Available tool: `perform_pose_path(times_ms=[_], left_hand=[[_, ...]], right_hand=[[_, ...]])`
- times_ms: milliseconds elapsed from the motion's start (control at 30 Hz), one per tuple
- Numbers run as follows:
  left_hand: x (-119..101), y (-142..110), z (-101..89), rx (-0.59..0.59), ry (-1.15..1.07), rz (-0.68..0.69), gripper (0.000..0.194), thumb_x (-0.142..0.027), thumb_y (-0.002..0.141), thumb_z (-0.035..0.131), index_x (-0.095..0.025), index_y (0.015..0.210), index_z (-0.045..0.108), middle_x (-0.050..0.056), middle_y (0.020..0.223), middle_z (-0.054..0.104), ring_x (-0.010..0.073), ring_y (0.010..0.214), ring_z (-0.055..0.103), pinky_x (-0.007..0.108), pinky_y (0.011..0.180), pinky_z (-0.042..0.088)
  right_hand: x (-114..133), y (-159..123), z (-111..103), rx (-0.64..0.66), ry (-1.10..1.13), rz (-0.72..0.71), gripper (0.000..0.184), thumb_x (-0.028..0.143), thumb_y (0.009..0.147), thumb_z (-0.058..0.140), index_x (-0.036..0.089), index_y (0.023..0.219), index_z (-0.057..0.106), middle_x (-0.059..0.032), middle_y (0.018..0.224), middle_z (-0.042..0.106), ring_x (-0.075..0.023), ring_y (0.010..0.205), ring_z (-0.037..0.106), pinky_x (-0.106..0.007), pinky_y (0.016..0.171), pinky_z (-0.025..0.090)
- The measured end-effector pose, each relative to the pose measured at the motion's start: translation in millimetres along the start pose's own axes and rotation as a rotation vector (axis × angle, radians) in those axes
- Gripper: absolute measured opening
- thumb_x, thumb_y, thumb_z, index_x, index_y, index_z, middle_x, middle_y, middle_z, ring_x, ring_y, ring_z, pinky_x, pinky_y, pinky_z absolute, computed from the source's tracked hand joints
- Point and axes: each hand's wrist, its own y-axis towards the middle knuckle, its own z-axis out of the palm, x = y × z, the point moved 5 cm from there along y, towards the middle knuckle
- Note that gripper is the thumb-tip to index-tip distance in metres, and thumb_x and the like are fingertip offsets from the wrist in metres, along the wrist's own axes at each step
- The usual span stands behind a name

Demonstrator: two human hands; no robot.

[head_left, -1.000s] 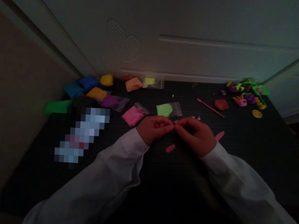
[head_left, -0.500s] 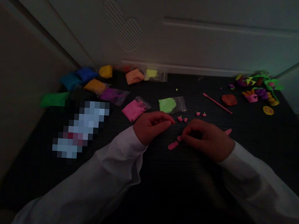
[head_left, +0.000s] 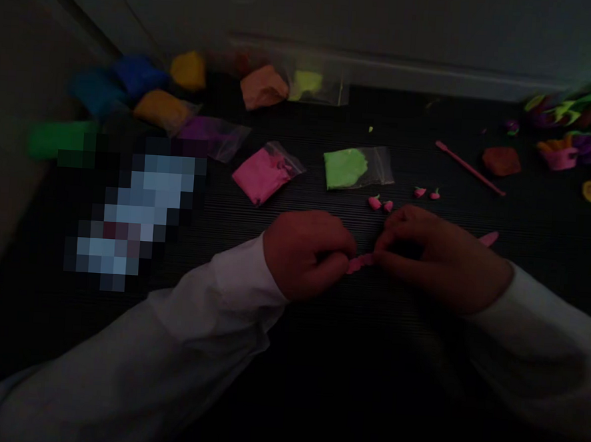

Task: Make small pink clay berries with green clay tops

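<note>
A thin strip of pink modelling clay (head_left: 360, 262) runs between my two hands, low over the dark tabletop. My left hand (head_left: 309, 255) has its thumb and forefinger pinched on the strip's left end. At the other end, the fingertips of my right hand (head_left: 436, 256) are closed on the clay. Just beyond my hands lie small pink clay pieces with green tips, among them a left one (head_left: 375, 202) and a right one (head_left: 434, 195). Part of a pink flat-ended tool (head_left: 488, 239) shows behind my right hand.
A bag of green clay (head_left: 346, 169) and a bag of pink clay (head_left: 261, 173) lie beyond my hands. Right of them are a pink stick tool (head_left: 471, 168), a red-brown lump (head_left: 501, 160) and finished clay figures (head_left: 557, 153). A pixelated pale patch (head_left: 149, 202) covers something at left.
My left hand has come down to the pink clay strip and closed on its left end. The view has tilted down and closer, and my right hand still pinches the clay.
</note>
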Motion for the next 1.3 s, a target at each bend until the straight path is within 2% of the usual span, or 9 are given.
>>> perform_pose_path(times_ms=[333, 633, 1300], left_hand=[[-2.6, 1.2, 1.8, 0.053, 0.085, -0.008, 0.024, -0.017, 0.072, 0.039, -0.015, 0.071, 0.063, 0.003, 0.058, 0.055, 0.0113, 0.056, 0.044, 0.025, 0.055, 0.034], [-2.7, 2.2, 0.5, 0.067, 0.074, -0.029, 0.021, -0.014, 0.071, 0.041, -0.015, 0.073, 0.062, 0.002, 0.061, 0.057, 0.011, 0.059, 0.048, 0.023, 0.058, 0.036], [-2.5, 1.8, 0.6, 0.058, 0.061, -0.03, 0.02, -0.015, 0.071, 0.041, -0.014, 0.074, 0.062, 0.002, 0.062, 0.057, 0.0103, 0.059, 0.047, 0.023, 0.059, 0.035]], right_hand=[[-2.2, 1.0, 1.8, -0.002, -0.031, 0.016, 0.01, 0.025, 0.068, 0.054, 0.019, 0.067, 0.061, -0.003, 0.077, 0.052, -0.0177, 0.082, 0.049, -0.032, 0.075, 0.037], [-2.6, 2.5, 2.7, 0.029, -0.049, 0.006, 0.011, 0.026, 0.068, 0.053, 0.018, 0.069, 0.062, -0.0035, 0.078, 0.051, -0.0172, 0.08, 0.049, -0.032, 0.074, 0.037], [-1.7, 2.2, 0.9, 0.045, -0.063, 0.007, 0.014, 0.024, 0.071, 0.048, 0.017, 0.071, 0.06, -0.0032, 0.078, 0.051, -0.0148, 0.075, 0.05, -0.03, 0.071, 0.037]])
